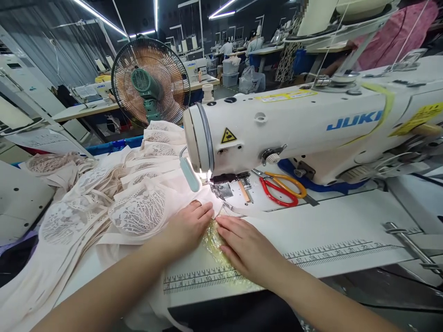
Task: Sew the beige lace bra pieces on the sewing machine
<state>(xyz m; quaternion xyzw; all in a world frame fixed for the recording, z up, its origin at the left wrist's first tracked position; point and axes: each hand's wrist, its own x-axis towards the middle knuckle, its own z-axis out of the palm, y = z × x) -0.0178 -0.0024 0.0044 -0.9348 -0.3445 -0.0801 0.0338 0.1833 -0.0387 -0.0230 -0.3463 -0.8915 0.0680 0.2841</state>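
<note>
A pale pink lace bra (141, 210) lies on the sewing machine's bed, and its edge runs up to the lit needle area (206, 180). My left hand (190, 223) holds that edge just in front of the needle, its fingers together and bent over the fabric. Close on the right, my right hand (244, 240) pinches the same fabric edge by the fingertips; the thumb is partly hidden. Beneath both hands is a shiny yellowish patch (214, 244) on the table. The white sewing machine (294, 120) reaches over from the right.
Several more lace bras (72, 216) are heaped on the left. Scissors with red and orange handles (280, 188) lie beside the machine bed. A printed ruler (328, 252) runs along the table front. A fan (150, 83) stands behind, with people at other machines beyond.
</note>
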